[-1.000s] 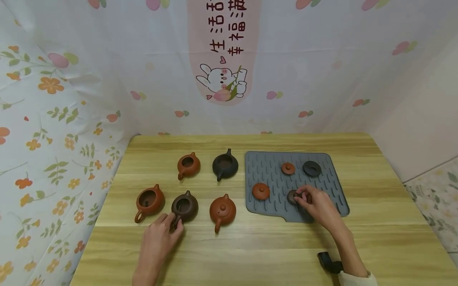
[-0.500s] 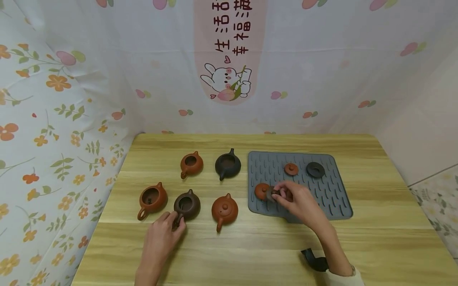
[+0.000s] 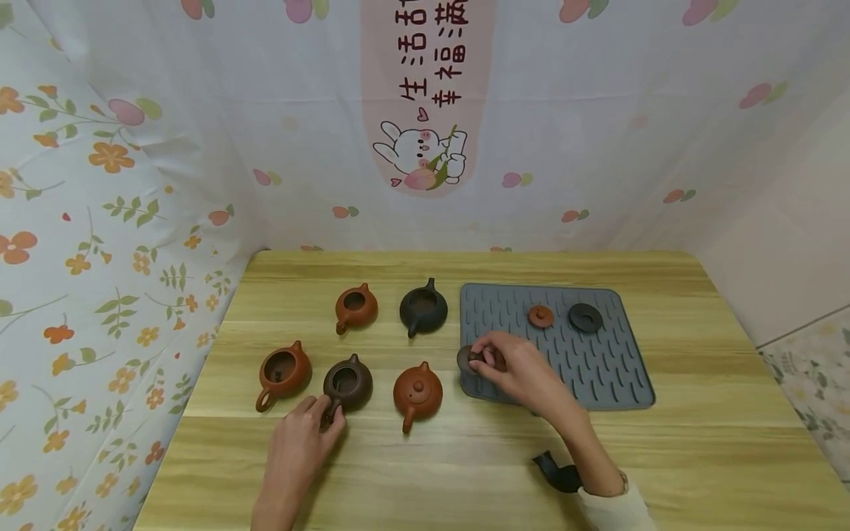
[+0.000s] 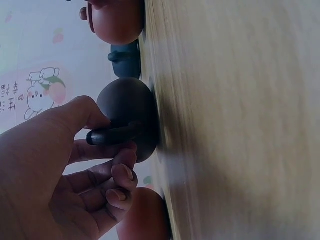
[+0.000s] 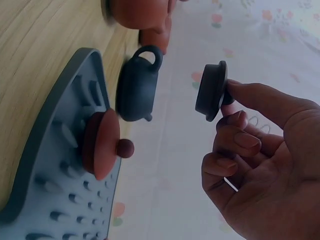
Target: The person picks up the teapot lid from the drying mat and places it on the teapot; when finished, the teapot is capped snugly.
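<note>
My left hand pinches the handle of a dark brown teapot, which stands lidless on the table. In the head view my right hand holds a dark brown teapot lid by its knob, raised above the left part of the grey mat. A reddish lid on the mat is hidden behind it in the head view. Right of the dark brown teapot stands a reddish teapot with its lid on; left of it is a lidless orange-brown teapot.
Farther back stand a small lidless reddish teapot and a lidless black teapot. On the mat lie a small reddish lid and a black lid. A curved black object shows beside the right wrist.
My right hand has lifted the dark brown lid off the mat and carried it left, past the reddish lid. My left hand stays on the teapot's handle.
</note>
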The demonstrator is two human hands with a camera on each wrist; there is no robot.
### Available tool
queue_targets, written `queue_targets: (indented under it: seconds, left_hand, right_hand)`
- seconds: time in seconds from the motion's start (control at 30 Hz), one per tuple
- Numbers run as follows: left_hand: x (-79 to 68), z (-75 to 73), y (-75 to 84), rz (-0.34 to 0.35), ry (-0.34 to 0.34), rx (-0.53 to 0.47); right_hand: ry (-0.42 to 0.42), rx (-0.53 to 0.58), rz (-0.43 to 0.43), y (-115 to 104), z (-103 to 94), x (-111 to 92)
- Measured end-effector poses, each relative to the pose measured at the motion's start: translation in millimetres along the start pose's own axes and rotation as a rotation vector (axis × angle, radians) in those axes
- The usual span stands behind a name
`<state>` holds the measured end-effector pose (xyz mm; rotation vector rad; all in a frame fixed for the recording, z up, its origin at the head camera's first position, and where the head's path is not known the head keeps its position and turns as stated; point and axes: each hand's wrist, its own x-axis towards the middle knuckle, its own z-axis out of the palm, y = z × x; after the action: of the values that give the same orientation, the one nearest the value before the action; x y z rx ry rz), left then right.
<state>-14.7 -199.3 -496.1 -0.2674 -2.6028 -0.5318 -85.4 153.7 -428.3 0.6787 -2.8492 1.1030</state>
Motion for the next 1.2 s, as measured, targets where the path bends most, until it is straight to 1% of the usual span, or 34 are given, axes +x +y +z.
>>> queue_targets:
  seconds: [0.1,0.27,0.4,0.5,0.63,0.73,0.83,0.97,1.07,1.2]
  left_hand:
    - [0.0,-0.4,-0.2,-0.001,0.000,0.000]
    - [-2.9,2.7,-3.4,-0.007,-0.003,-0.014]
    - [-8.9,13.8,-13.9,0.006,0.031,-0.037]
    - [-14.7,26.1,-25.5,0.017,0.046,-0.041]
    - [-23.4,44.2,-43.1,0.003,0.011,-0.016]
    - [-27.4,53.3,-51.7,-0.007,-0.011,0.008]
    - [-27.9,56.0,-54.1,-0.001,-0.008,0.019]
    - [-27.5,56.4,-54.0,-0.002,0.000,0.012]
    - [-26.7,54.3,-51.4,-0.003,0.007,-0.006]
    - [-25.3,50.8,-46.9,-0.021,-0.003,-0.022]
  right_hand:
    - [-0.003,-0.007,-0.008,-4,3.4,3]
    - [-0.026,0.015,-0.038,-12,12.5,11]
    - [-0.047,0.036,-0.061,-20,19.5,18]
    - [-0.053,0.048,-0.067,-24,22.8,22]
    - [-0.054,0.045,-0.089,-29,26.1,26]
    - [-0.061,0.036,-0.099,-32,28.6,29]
    - [-0.084,0.040,-0.108,-36,32.2,33]
    - [-0.113,0.059,-0.157,-43,39.4,40]
    - [-0.124,0.067,-0.188,-49,45.5,46]
    - [-0.137,0.060,-0.199,-54,52.8,51]
